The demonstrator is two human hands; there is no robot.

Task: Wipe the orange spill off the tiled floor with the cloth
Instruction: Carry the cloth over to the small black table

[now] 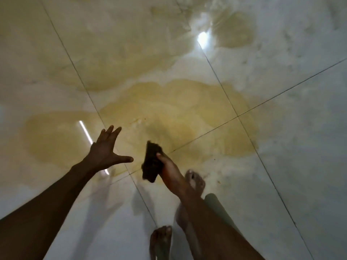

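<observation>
A wide, pale orange spill (169, 109) spreads in patches over the glossy white tiled floor (300, 91), from the middle of the view up to the far edge. My right hand (169, 169) grips a dark, bunched cloth (152, 162) and holds it in the air above the near edge of the spill. My left hand (105, 149) hovers to the left of the cloth with its fingers spread and straight, holding nothing.
My two bare feet (195, 182) (161, 241) stand on the tiles just below the spill's near edge. Thin dark grout lines (272, 98) cross the floor. Bright light reflections (202, 37) glare on the wet surface.
</observation>
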